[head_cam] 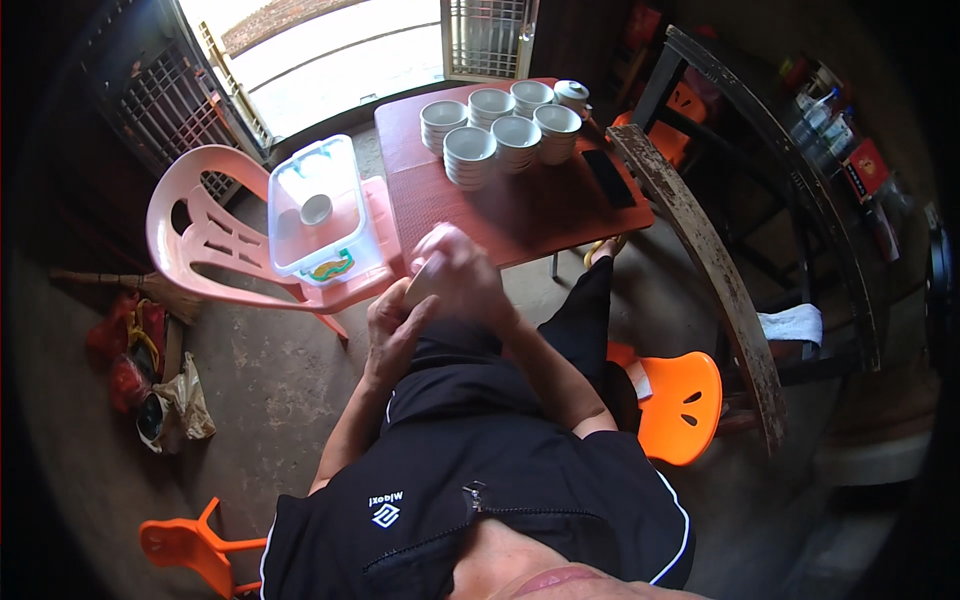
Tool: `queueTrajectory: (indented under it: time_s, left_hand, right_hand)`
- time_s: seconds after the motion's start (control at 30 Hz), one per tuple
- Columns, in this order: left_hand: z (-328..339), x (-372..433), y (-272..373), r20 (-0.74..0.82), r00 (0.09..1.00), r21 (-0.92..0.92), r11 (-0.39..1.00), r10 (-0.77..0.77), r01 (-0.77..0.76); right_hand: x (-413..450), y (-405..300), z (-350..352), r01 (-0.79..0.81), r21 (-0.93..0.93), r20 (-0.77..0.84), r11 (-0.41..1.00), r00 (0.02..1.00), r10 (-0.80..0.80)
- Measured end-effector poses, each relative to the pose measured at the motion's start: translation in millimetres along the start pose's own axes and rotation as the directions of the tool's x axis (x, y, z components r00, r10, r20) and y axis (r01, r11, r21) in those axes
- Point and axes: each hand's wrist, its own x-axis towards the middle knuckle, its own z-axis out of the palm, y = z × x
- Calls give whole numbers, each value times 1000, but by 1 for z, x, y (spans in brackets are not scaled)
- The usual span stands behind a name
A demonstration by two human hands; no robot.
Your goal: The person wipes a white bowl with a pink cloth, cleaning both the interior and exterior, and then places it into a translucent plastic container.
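Note:
My left hand (pixel 394 322) grips a pale, rounded dish (pixel 424 283), thumb along its near side. My right hand (pixel 465 281) is against the same dish, blurred by motion. It covers most of the dish, so the exact shape and the right fingers' grip are hidden. Both hands are above my lap, at the near edge of a red-brown table (pixel 517 225). Several stacks of white bowls (pixel 470 154) stand on its far part. Left of my hands, a clear plastic bin (pixel 319 225) holds one white bowl (pixel 316 209).
The bin rests on a pink plastic chair (pixel 217 240). A lidded white pot (pixel 571 95) and a dark phone-like slab (pixel 607 178) are on the table. A worn wooden bench (pixel 705 247) flanks the right side. An orange chair (pixel 682 405) is near my right elbow.

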Motion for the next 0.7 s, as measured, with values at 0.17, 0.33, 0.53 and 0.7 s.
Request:
queueTrajectory:
  time_s: [0.17,0.33,0.53,0.7]
  left_hand:
    - [4,-7,3,-26,999,-70,997,19,-20]
    - [-5,-6,-7,-76,935,397,871,346,-289]
    - [2,5,-14,-15,997,38,996,82,-82]
    - [-15,2,-37,92,968,270,929,235,-252]
  right_hand:
    - [6,-44,4,-18,138,-116,990,993,34]
    - [17,-74,9,453,-460,91,764,880,-467]
    - [-3,-32,6,-240,592,-120,769,918,379]
    - [17,-56,-6,301,-557,181,774,954,-241]
